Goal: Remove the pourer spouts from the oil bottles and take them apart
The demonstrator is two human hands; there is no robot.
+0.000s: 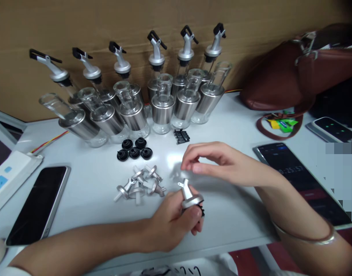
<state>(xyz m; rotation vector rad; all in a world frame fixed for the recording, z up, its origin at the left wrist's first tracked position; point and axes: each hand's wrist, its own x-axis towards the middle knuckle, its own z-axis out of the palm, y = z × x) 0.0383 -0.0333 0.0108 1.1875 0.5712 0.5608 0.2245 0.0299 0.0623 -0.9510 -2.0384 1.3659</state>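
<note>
White tabletop (239, 126) fills most of the frame, backed by a brown cardboard wall (78, 23) along the top. Low in the centre, your left hand (170, 226) is closed around a silver spout (190, 195), its nozzle pointing up and left and a black part just showing under its flange. Your right hand (218, 161) hovers just above and to the right of it, fingers curled with thumb and forefinger pinched together; whether anything sits between them you cannot tell. Just left of the held spout lies a heap of loose spouts (139, 184), and above that a cluster of black stoppers (134, 149). A small pile of black caps (181, 136) sits right of them. Glass bottles (162, 103) stand in two rows at upper centre, the back row already fitted with spouts. A dark phone (37, 203) lies at lower left, another phone (302, 180) at right, and a brown bag (296, 73) at upper right.
</note>
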